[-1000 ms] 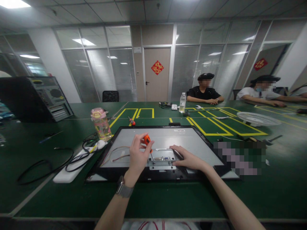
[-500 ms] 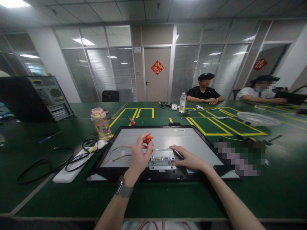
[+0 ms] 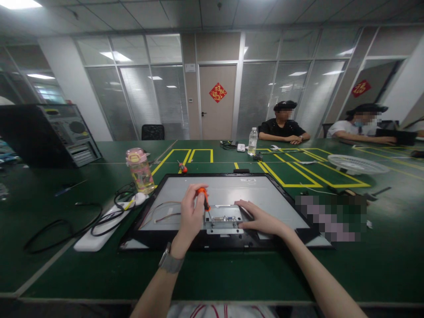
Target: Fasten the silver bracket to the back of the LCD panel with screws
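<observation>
Pink-lidded bottle (image 3: 141, 173) near white power strip (image 3: 89, 241); black computer tower (image 3: 36, 137) left; red diamond sign (image 3: 217, 92) on door (image 3: 217, 121).

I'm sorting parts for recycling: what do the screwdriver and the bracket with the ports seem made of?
Screwdriver handle: orange and black, probably plastic; finish unclear. Its shaft: thin, grayish, likely metal. Bracket: likely sheet metal, by its silvery, slightly shiny face and holes.

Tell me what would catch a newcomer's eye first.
Probably the orange screwdriver in the left hand, angled toward the metal bracket on the panel; the right hand rests at the bracket's right end. A red diamond sign is on the door, and a pink-lidded bottle stands left of the panel.
</observation>
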`<action>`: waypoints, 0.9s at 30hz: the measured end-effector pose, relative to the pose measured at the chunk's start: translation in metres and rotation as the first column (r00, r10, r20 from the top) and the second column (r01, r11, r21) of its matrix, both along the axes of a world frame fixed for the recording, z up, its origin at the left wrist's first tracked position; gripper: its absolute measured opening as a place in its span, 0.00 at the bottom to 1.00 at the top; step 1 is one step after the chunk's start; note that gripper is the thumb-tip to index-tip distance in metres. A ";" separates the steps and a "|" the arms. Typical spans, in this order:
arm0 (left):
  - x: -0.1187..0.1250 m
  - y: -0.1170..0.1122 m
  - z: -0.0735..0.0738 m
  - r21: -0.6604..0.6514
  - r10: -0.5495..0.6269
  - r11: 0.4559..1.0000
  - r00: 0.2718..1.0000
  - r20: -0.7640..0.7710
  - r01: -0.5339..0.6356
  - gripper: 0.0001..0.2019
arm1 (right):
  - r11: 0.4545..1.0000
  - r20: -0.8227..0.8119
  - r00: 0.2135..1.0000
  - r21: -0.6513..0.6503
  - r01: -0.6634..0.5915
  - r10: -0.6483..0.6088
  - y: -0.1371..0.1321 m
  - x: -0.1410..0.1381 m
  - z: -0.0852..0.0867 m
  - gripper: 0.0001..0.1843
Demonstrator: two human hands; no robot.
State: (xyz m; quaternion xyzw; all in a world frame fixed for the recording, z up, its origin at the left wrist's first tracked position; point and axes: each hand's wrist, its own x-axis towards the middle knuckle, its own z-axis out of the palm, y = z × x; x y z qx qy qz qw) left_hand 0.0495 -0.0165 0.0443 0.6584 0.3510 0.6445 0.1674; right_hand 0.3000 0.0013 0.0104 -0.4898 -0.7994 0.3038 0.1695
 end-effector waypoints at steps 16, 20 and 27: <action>-0.003 0.001 0.002 -0.027 0.042 0.999 0.995 0.090 -0.040 0.11 | 1.000 -0.001 1.000 -0.004 -0.013 0.013 0.000 0.000 0.002 0.43; -0.003 0.002 0.002 -0.065 0.029 0.998 0.993 0.112 -0.021 0.12 | 1.000 -0.004 1.000 0.005 -0.012 0.012 0.000 0.001 0.000 0.43; -0.004 0.005 0.003 -0.115 -0.082 0.987 0.971 0.226 0.111 0.13 | 1.000 0.004 1.000 0.003 -0.012 0.012 0.000 0.000 0.001 0.44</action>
